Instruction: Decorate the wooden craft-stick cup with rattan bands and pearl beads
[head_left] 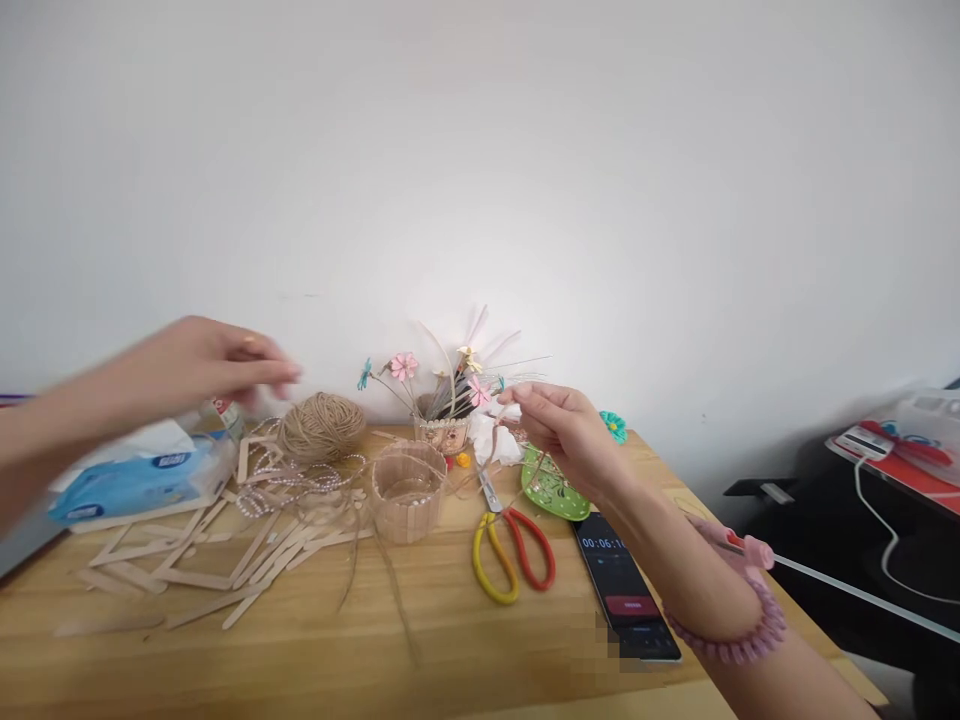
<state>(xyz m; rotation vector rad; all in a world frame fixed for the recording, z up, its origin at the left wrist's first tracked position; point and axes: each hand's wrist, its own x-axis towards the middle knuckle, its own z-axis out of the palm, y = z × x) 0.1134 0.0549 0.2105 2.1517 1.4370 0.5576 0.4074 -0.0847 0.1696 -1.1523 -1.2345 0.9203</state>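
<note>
Pinching a thin strand of twine (501,455) between fingertips, right hand (564,428) raised above the green plate (553,492), strand trailing down toward the scissors (513,551). Left hand (196,368) blurred, loosely curled, holding nothing seen, hovering over the tissue pack (142,478) near the twine ball (322,425). Best kept taut, clear of the flower pot (444,432). Crowding nearby: stick cup (407,490), loose craft sticks (225,570), phone (626,598).

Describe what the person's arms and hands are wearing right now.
Both forearms are bare, with no sleeves and no gloves. The right hand has a pink spiral coil band around its wrist. The left hand is motion-blurred; a small yellowish spot on one finger might be a ring, but that is unclear.
</note>
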